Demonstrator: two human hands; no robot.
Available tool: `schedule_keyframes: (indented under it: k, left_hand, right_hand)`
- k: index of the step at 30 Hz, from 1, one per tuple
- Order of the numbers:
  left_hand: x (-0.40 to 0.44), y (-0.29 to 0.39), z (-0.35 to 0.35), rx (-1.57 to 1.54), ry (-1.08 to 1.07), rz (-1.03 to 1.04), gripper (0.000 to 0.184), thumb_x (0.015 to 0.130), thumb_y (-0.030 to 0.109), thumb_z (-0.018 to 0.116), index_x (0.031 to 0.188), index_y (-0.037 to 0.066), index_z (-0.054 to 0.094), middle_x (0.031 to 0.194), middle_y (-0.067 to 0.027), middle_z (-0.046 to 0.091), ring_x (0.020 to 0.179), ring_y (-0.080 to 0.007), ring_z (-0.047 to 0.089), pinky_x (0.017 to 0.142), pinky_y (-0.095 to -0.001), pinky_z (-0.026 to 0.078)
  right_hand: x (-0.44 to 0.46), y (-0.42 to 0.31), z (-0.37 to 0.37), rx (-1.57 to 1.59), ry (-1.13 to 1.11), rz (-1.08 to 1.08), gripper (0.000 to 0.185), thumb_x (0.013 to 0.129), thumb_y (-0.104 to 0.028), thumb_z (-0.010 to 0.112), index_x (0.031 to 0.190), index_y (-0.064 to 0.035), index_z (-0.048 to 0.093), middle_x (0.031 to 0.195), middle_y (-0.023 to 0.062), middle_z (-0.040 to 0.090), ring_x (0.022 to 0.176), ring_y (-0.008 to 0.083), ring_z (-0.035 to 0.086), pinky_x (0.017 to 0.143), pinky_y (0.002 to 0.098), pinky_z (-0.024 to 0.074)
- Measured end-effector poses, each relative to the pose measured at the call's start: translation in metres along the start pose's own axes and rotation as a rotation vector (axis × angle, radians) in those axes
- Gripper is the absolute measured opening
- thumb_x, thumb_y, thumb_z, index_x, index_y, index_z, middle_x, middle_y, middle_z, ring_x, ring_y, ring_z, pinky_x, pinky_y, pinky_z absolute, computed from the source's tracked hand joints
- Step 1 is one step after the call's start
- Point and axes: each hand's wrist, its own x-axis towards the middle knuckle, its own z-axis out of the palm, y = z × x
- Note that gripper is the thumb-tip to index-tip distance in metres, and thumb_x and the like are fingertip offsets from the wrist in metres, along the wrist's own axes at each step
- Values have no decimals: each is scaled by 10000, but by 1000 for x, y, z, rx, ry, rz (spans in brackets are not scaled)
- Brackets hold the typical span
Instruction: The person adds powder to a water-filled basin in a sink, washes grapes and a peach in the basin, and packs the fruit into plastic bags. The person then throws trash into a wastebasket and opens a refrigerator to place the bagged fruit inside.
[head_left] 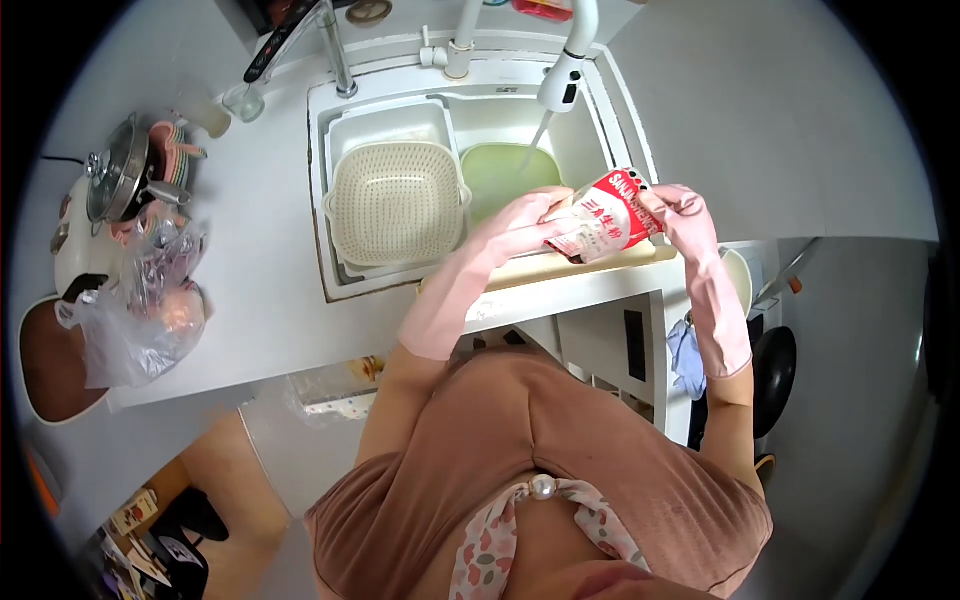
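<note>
A red and white starch packet [603,218] is held up in front of the sink's right basin, tilted, with printed lettering facing me. My left hand [527,215], in a pink rubber glove, grips its left side. The upper right corner is pinched by my right hand [682,212], gloved the same way. Behind the packet, a green basin [508,170] sits in the right half of the sink, and water runs into it from the white faucet [561,88]. A cream colander [397,205] with many holes rests over the left half.
A metal tap [338,60] stands behind the sink's left side. On the left counter are a lidded pot [120,180], a clear plastic bag [145,320] and a glass cup [244,102]. A black pan [775,380] and a blue cloth [687,360] hang at the lower right.
</note>
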Motion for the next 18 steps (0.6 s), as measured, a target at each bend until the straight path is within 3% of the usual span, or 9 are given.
schedule_keyframes:
  k: [3,4,5,7,9,11,13,14,18]
  left_hand:
    - [-11,-4,-15,-119,61,33,513,836,169,652,1312,47,503,1194,-69,588,1091,-183,551,963,-315,424]
    - [-17,-6,-23,-200,104,59,519,832,170,655,1316,53,507,1206,-70,591,1099,-190,552,964,-323,427]
    - [-27,9,-40,-166,131,-92,465,850,155,639,1290,49,531,1193,-74,616,1110,-200,550,962,-343,436]
    - [-20,-17,-91,6,235,-103,457,866,142,619,1309,81,524,1196,-93,620,1096,-196,569,954,-344,455]
    - [7,-32,-159,550,530,-359,426,877,111,582,1299,109,531,1176,-133,632,1075,-221,598,955,-355,469]
    - [25,7,-205,1017,712,-510,419,883,101,521,1301,90,507,1217,-180,601,1143,-315,572,984,-387,461]
    - [65,-44,-283,1251,662,-386,468,874,167,501,1334,84,483,1229,-190,591,1149,-333,566,997,-387,454]
    - [87,-58,-306,1311,617,-398,462,874,176,502,1326,84,490,1228,-188,593,1147,-332,568,995,-387,454]
    - [100,-76,-322,1435,459,-577,440,875,211,504,1295,82,518,1220,-180,602,1139,-327,574,990,-387,453]
  right_hand:
    - [-28,-29,-5,-187,126,-89,242,829,-258,702,985,-75,724,1008,90,673,968,203,625,832,299,482]
    - [-38,-48,-11,-132,179,-26,280,811,-299,700,960,-64,729,1004,97,680,993,226,621,867,307,474]
    - [-45,-49,-17,-104,219,-10,297,804,-318,700,955,-64,730,1006,97,680,1008,225,615,880,314,467]
    - [-66,-57,-26,-168,295,13,333,794,-355,700,950,-62,730,1004,96,682,1027,226,605,900,322,456]
    - [-86,-57,-34,-232,340,26,364,787,-381,699,947,-55,728,995,90,686,1032,239,599,910,332,446]
    - [-110,-41,-45,-248,394,9,407,793,-419,674,937,-40,718,991,97,687,1015,248,602,901,336,448]
    - [-144,-29,-58,-294,461,32,450,799,-458,645,937,-35,713,972,107,684,956,251,616,886,344,455]
    - [-164,-22,-66,-267,477,3,405,790,-408,683,918,-25,709,931,111,685,916,240,622,862,343,463]
    - [-248,-15,-68,-66,777,105,313,768,-294,750,805,10,684,838,102,670,848,222,609,792,348,465]
